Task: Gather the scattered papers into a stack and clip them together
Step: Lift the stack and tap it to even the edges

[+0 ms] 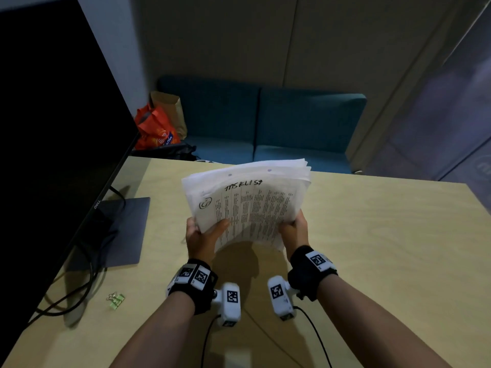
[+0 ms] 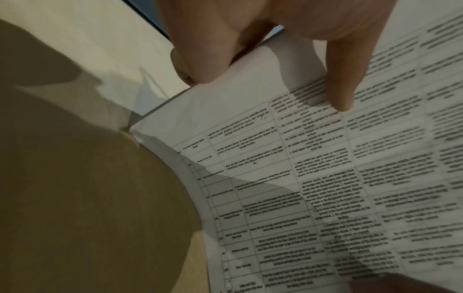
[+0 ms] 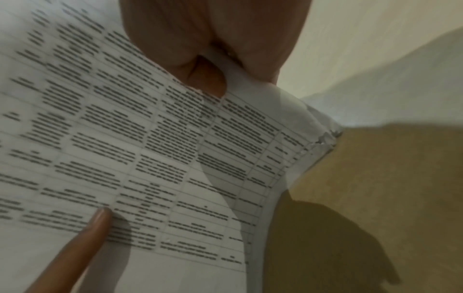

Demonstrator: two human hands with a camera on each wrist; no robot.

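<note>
A stack of white papers with a printed table and a handwritten heading on the top sheet is held up above the wooden table, its near end drooping. My left hand grips its near left edge, thumb on top and fingers underneath. My right hand grips the near right edge the same way. The left wrist view shows the thumb pressed on the printed sheet. In the right wrist view the right hand pinches the sheet's edge. A green binder clip lies on the table at the near left, apart from both hands.
A black monitor on a flat dark base stands at the left, with cables trailing over the table near the clip. Behind the table are a teal sofa, an orange bag and a brown paper bag.
</note>
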